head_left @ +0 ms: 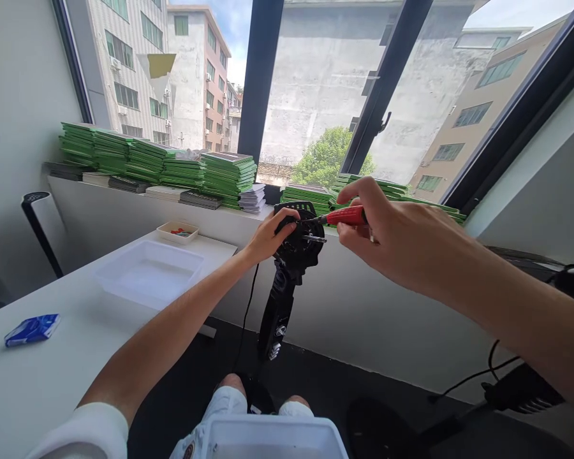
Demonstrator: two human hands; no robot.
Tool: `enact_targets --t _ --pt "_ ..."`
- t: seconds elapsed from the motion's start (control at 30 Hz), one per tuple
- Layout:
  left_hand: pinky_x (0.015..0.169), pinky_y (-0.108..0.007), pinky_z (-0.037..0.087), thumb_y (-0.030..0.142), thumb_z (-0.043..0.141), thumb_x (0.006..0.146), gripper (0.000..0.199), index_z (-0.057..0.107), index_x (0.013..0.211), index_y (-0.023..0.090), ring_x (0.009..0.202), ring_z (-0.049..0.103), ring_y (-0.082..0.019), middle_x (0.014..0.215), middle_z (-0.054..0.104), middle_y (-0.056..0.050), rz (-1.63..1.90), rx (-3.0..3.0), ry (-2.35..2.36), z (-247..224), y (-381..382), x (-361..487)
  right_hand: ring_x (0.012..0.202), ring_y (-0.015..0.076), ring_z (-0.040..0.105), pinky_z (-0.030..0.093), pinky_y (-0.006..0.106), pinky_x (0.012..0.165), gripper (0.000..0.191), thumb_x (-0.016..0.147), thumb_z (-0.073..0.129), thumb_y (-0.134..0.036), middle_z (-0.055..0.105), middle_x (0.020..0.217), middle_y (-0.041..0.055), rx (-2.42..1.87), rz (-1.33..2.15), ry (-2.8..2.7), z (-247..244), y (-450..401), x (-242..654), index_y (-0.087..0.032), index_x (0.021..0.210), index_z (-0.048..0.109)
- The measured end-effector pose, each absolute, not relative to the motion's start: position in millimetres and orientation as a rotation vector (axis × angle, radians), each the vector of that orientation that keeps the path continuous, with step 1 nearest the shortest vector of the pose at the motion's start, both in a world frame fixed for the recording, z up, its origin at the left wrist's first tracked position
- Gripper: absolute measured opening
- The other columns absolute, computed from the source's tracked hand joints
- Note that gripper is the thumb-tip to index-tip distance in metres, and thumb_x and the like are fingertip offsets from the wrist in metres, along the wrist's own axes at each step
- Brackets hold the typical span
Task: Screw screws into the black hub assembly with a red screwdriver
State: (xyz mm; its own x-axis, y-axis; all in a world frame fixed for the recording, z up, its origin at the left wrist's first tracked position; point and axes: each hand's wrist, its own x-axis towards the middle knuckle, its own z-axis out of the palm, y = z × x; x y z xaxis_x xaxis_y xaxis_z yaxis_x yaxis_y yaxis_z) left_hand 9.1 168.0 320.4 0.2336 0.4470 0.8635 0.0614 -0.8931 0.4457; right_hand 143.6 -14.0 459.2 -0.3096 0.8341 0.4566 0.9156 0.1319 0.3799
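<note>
The left hand is closed around the round head of a black power tool, fingers curled over its upper left edge and thumb beneath, holding it up in the air in front of the window sill; the tool's handle hangs down and slightly left from that head, toward the person's knees, with a thin black cord trailing from it; the right hand pinches a red-handled screwdriver between thumb and fingers, index finger raised and arched over the handle; the handle lies just to the left of the fingers, and the dark shaft runs leftward from it so that its tip meets the upper face of the tool's head, close beside the left hand's fingertips; a short metal pin juts out of the head to the right, just under the shaft; both hands are thus closed, each on its own thing, and the two things touch at the tool's head; on the white table to the left sit a white tray, a small dish with red bits in it, and a blue packet; stacks of green boxes line the sill; a clear plastic bin rests at the lap
</note>
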Motion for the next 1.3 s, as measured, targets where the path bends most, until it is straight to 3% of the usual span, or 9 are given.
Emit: enact_targets --t 0.23,0.47,0.67,0.73,0.87,1.0,1.1,1.2,1.3 --pt "0.101 -0.032 0.047 0.024 0.051 0.098 0.018 0.061 0.113 0.024 0.113 0.061 -0.021 0.118 0.067 -0.005 1.698 2.195 0.467 319.2 166.6 11.8 0.053 0.0239 0.055 0.028 0.031 0.049 0.067 0.102 0.017 -0.058 0.050 0.051 0.0073 -1.949 -1.465 -1.982 460.9 -23.0 130.1 -0.011 0.106 0.065" --pt "0.098 -0.030 0.048 0.026 0.050 0.099 0.018 0.060 0.113 0.023 0.111 0.062 -0.020 0.117 0.067 -0.005 1.684 2.208 0.496 320.0 167.8 6.4 0.045 0.0145 0.049 0.035 0.029 0.050 0.043 0.096 0.037 -0.047 0.061 0.062 0.0023 -1.706 -0.867 -2.277 460.1 -10.4 151.1 -0.016 0.123 0.049" --pt "0.101 -0.033 0.047 0.024 0.050 0.099 0.017 0.061 0.111 0.024 0.113 0.062 -0.021 0.116 0.068 -0.005 1.701 2.192 0.485 319.6 166.1 9.2 0.047 0.0189 0.047 0.025 0.030 0.050 0.061 0.100 0.023 -0.059 0.051 0.052 0.0056 -1.855 -1.383 -2.001 458.4 -17.2 142.1 -0.015 0.100 0.064" --pt "0.101 -0.033 0.047 0.024 0.050 0.099 0.017 0.061 0.112 0.024 0.113 0.062 -0.020 0.116 0.067 -0.004 1.701 2.198 0.486 319.0 166.0 9.4 0.048 0.0180 0.048 0.026 0.030 0.051 0.058 0.100 0.025 -0.060 0.052 0.052 0.0044 -1.822 -1.273 -2.012 457.8 -17.0 143.7 -0.017 0.094 0.063" --pt "0.099 -0.032 0.047 0.025 0.050 0.099 0.016 0.060 0.112 0.024 0.113 0.061 -0.020 0.116 0.068 -0.004 1.708 2.221 0.483 317.9 168.7 8.6 0.044 0.0146 0.048 0.032 0.027 0.051 0.039 0.097 0.036 -0.046 0.057 0.055 -0.0018 -1.636 -0.758 -2.263 454.0 -11.5 157.7 -0.018 0.120 0.051" --pt "0.099 -0.032 0.047 0.025 0.050 0.100 0.017 0.060 0.113 0.024 0.113 0.061 -0.020 0.117 0.067 -0.005 1.700 2.235 0.499 317.5 170.8 10.2 0.043 0.0161 0.044 0.026 0.028 0.047 0.052 0.100 0.027 -0.053 0.057 0.055 0.0013 -1.699 -1.028 -2.223 452.4 -14.2 158.5 -0.015 0.124 0.054" --pt "0.100 -0.032 0.046 0.025 0.049 0.100 0.017 0.060 0.113 0.024 0.113 0.061 -0.020 0.116 0.067 -0.005 1.698 2.222 0.487 317.3 170.2 11.9 0.045 0.0182 0.046 0.023 0.029 0.048 0.062 0.100 0.021 -0.059 0.053 0.052 0.0053 -1.841 -1.331 -2.015 454.4 -19.0 151.0 -0.016 0.104 0.065" --pt "0.101 -0.033 0.045 0.026 0.049 0.100 0.017 0.060 0.113 0.024 0.112 0.060 -0.020 0.115 0.067 -0.004 1.704 2.217 0.478 316.7 169.8 11.2 0.049 0.0185 0.049 0.026 0.029 0.050 0.061 0.099 0.023 -0.062 0.053 0.051 0.0056 -1.876 -1.204 -2.017 455.2 -18.5 152.4 -0.019 0.086 0.064" --pt "0.101 -0.033 0.045 0.027 0.049 0.100 0.017 0.060 0.112 0.024 0.112 0.060 -0.021 0.116 0.067 -0.004 1.709 2.234 0.498 316.2 170.0 9.3 0.045 0.0148 0.048 0.031 0.028 0.051 0.043 0.097 0.034 -0.051 0.060 0.058 0.0019 -1.751 -0.826 -2.152 452.4 -13.9 163.3 -0.018 0.110 0.057"
